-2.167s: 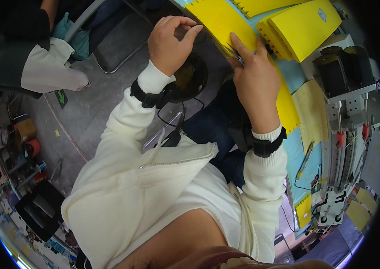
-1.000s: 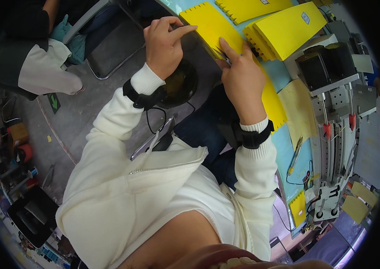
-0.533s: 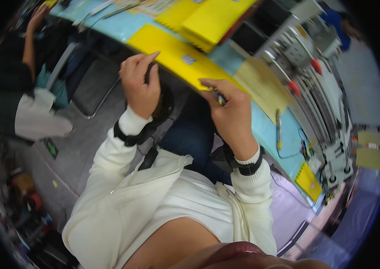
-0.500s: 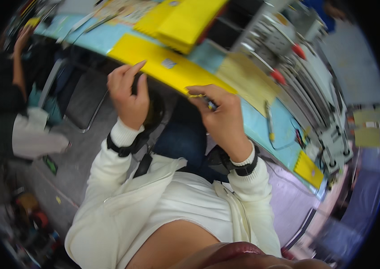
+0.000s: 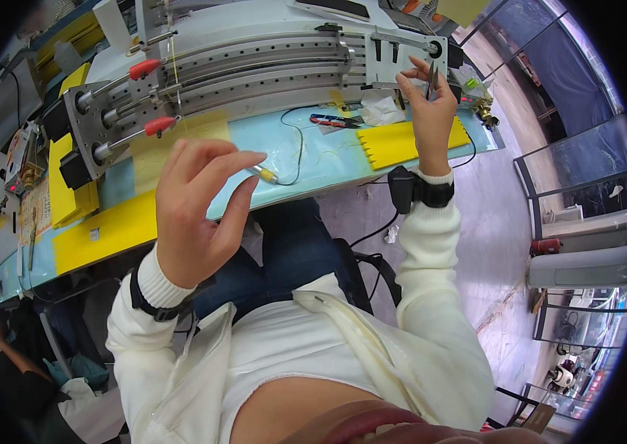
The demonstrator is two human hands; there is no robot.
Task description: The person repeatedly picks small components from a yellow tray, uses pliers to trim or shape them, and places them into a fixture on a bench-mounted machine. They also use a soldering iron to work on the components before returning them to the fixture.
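Observation:
My left hand (image 5: 199, 211) hovers over the near edge of the bench, thumb and fingers apart, with nothing visible between them. Just beyond its fingertips lies a pen-like tool (image 5: 264, 175) with a yellow tip and a thin dark cable. Farther right, my right hand (image 5: 433, 111) is raised above a yellow sheet with a toothed edge (image 5: 395, 143). Its fingers are closed round a slim, pointed metal tool (image 5: 431, 80), points up; the part inside the palm is hidden. Red-and-blue-handled cutters (image 5: 334, 120) lie left of that hand.
A long metal rail machine (image 5: 254, 74) with red-handled clamps (image 5: 158, 126) runs along the back of the blue-covered bench (image 5: 254, 194). Crumpled white tissue (image 5: 382, 111) lies by the rails. A long yellow strip (image 5: 106, 231) lies on the left. Another person's arm (image 5: 14, 349) shows at lower left.
The view has swung right along the bench. My right hand has moved from the near edge by the yellow strip out to the machine's right end. My left hand stays open, now near the pen-like tool.

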